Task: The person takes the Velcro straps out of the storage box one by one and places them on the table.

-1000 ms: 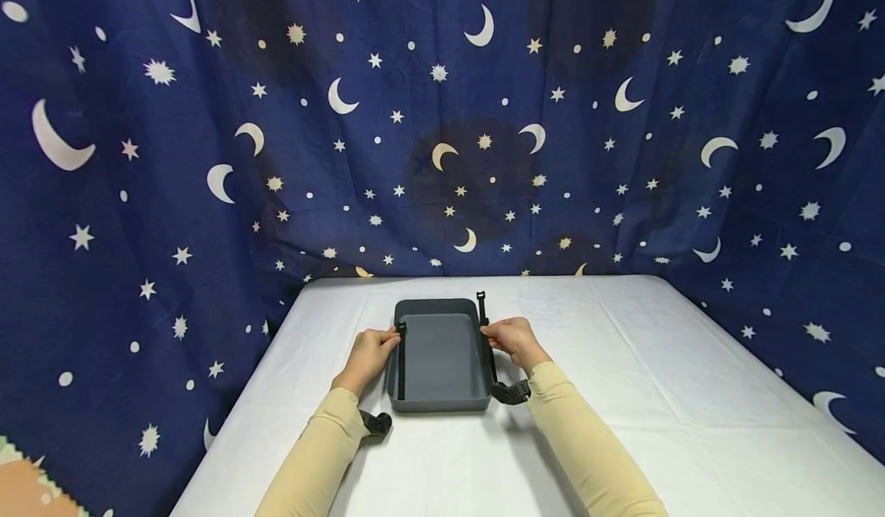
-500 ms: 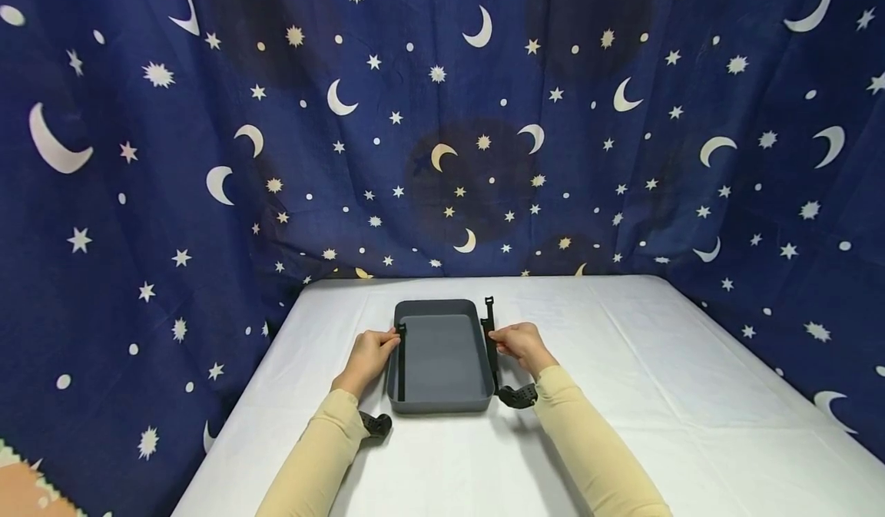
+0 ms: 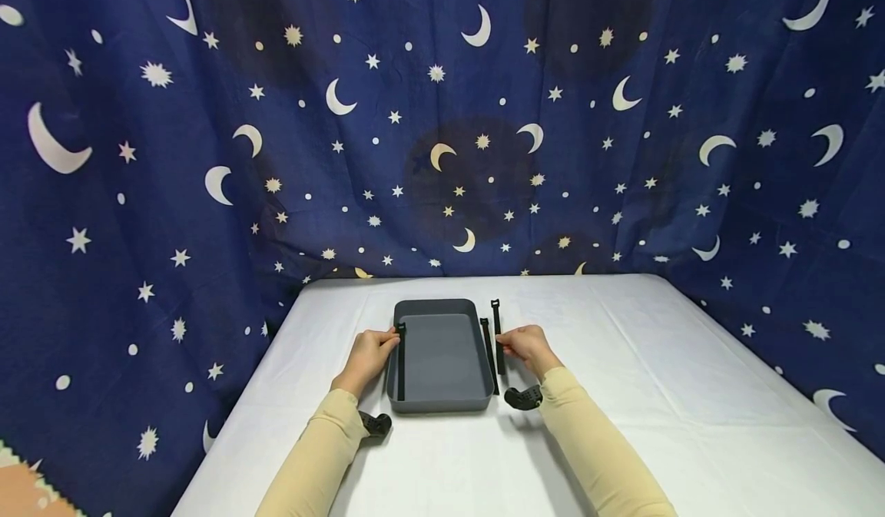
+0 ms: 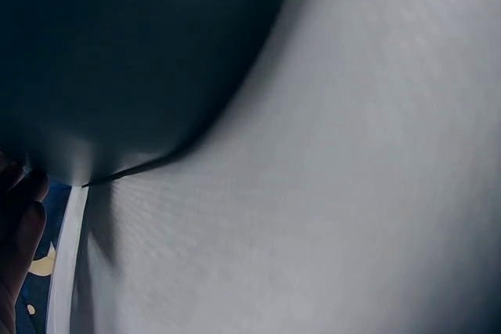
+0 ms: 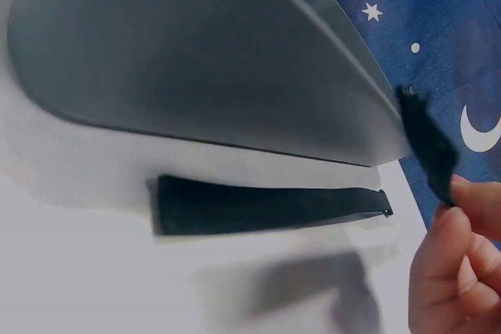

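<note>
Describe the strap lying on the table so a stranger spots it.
On the white table, find the grey tray. Beside its right wall lies a black strap with a small buckle at its far end. Unlike the strap by the left hand and the one pinched in the right hand, it touches neither hand.

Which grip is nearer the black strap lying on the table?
Right. The right grip is just beside the strap; the left grip is across the tray, at its left rim.

seemingly a curtained-off indoor workspace, blue moon-and-star curtain (image 3: pixel 442 110) behind and beside, white cloth-covered table (image 3: pixel 442 463)
</note>
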`<control>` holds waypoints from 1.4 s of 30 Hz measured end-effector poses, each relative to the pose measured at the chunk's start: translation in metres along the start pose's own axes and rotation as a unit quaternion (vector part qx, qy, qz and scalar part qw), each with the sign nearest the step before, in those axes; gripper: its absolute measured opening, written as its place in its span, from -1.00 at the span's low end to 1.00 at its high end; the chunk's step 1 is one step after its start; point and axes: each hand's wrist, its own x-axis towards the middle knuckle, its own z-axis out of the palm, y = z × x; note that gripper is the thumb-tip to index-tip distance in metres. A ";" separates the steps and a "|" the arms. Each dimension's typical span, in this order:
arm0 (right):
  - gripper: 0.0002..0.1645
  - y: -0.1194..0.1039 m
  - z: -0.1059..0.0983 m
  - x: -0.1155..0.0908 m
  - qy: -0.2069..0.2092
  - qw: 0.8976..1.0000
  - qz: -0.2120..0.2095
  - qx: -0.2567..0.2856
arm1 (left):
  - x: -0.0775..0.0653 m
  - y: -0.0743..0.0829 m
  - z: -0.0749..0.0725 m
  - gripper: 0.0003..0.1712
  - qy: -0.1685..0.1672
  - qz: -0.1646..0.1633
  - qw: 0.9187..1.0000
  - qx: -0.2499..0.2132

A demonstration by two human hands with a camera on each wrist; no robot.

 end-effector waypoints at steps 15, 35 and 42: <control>-0.94 0.006 -0.003 -0.002 0.011 0.999 -0.009 -0.048 | -0.001 0.000 0.001 -0.78 -0.002 -0.014 1.000 -0.007; -0.91 0.008 -0.005 -0.006 0.036 0.989 -0.016 -0.142 | 0.000 -0.004 0.003 -0.77 -0.001 -0.016 1.000 -0.004; -0.87 0.009 -0.006 -0.007 0.049 0.979 -0.023 -0.198 | -0.001 -0.003 0.003 -0.77 0.002 -0.017 1.000 -0.004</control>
